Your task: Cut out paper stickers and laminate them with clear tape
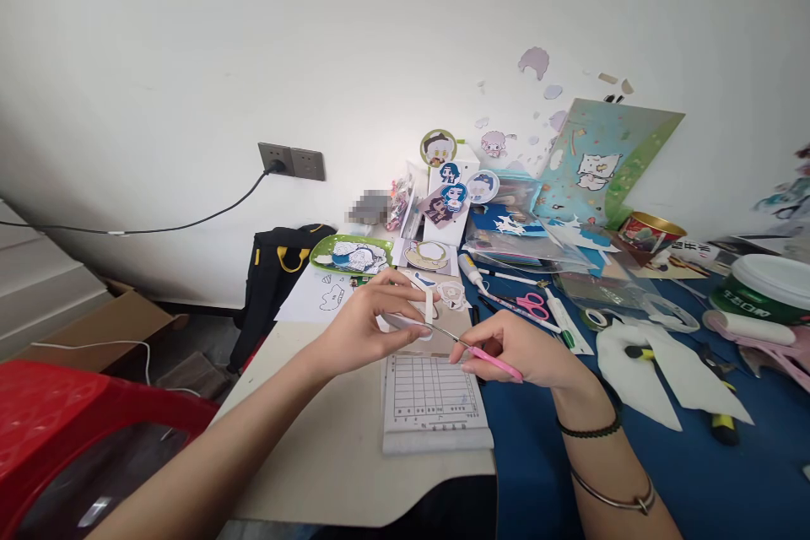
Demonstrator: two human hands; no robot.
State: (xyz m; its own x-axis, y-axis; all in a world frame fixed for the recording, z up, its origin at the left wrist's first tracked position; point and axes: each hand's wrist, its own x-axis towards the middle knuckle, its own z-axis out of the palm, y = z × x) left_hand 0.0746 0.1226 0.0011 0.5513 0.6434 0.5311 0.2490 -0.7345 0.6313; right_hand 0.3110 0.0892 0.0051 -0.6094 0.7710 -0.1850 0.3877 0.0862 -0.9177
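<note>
My left hand (383,316) pinches a curled white paper strip (429,306) above the table's middle. On the right, my right hand (506,348) is closed round the handle of pink scissors (497,361). Their metal blades point left and meet the white piece near my left fingertips; whether they are fully closed is too small to tell. Below both hands lies a pad of printed forms (436,405). Behind them are a cut-out sticker picture (451,295) and a green tray (320,256) holding paper cut-outs.
A second pair of pink scissors (531,305), tape and a glue tube (565,319) lie to the right. White paper pieces (639,380) and a white-lidded tub (765,287) are farther right. A red stool (82,413) stands at the left, beside a black bag (269,278).
</note>
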